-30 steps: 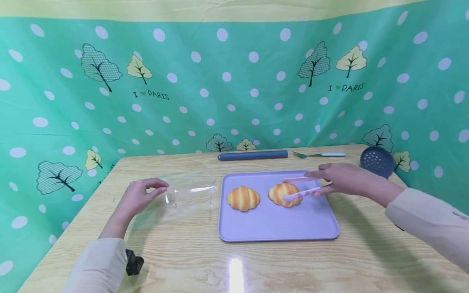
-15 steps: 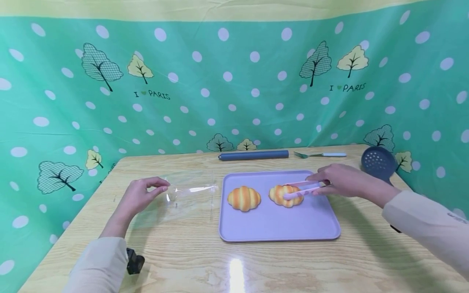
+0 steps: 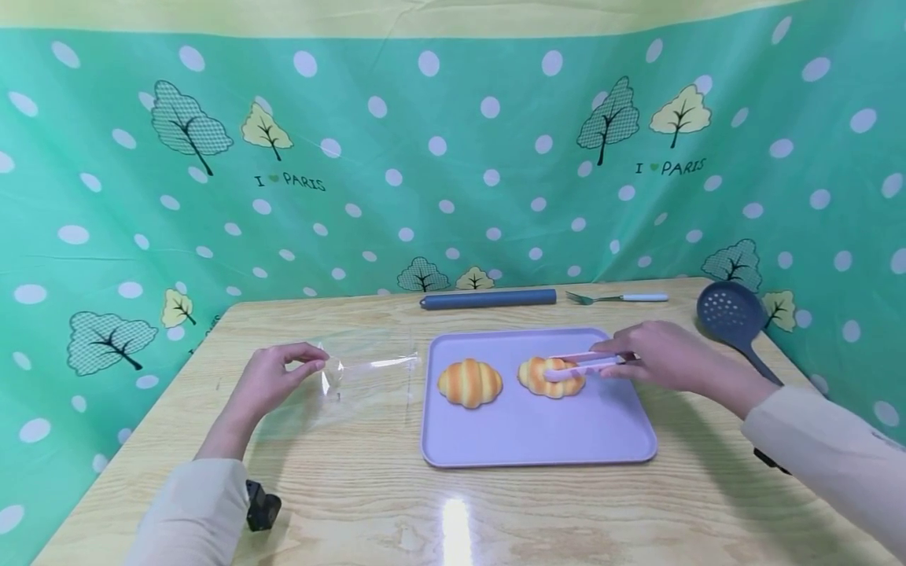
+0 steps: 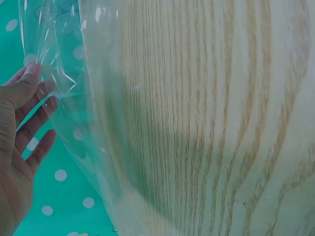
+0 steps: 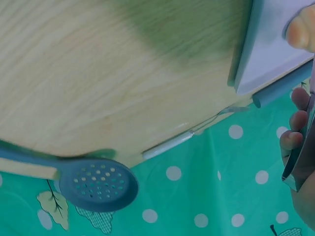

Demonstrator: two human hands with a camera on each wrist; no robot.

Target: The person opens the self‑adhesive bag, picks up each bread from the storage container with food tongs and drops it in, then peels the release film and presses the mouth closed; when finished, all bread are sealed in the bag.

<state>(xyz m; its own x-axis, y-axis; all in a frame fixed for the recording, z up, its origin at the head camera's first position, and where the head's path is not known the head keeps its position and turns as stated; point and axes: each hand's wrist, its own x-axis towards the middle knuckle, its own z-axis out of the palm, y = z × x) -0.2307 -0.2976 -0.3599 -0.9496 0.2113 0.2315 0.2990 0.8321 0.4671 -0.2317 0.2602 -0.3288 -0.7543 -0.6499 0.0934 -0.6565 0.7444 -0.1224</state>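
A lilac tray (image 3: 538,440) carries two croissant-shaped breads. The left bread (image 3: 470,384) lies untouched. Around the right bread (image 3: 531,376) are the two arms of pink tongs (image 3: 576,367), gripped by my right hand (image 3: 658,354) over the tray's right side. My left hand (image 3: 272,381) pinches the edge of a clear plastic bag (image 3: 368,385) left of the tray. In the left wrist view, thumb and forefinger of the left hand (image 4: 22,113) hold the film (image 4: 69,83), other fingers spread. The right wrist view shows fingers curled round the tongs (image 5: 305,142).
Behind the tray lie a dark blue cylinder (image 3: 488,299) and a fork with a pale handle (image 3: 640,298). A dark slotted ladle (image 3: 731,312) rests at the table's back right corner. A dotted green cloth (image 3: 453,181) hangs behind the table.
The tongs' arms have come closer together on the right bread, and my right hand has lowered slightly. My left hand has kept its hold on the bag.
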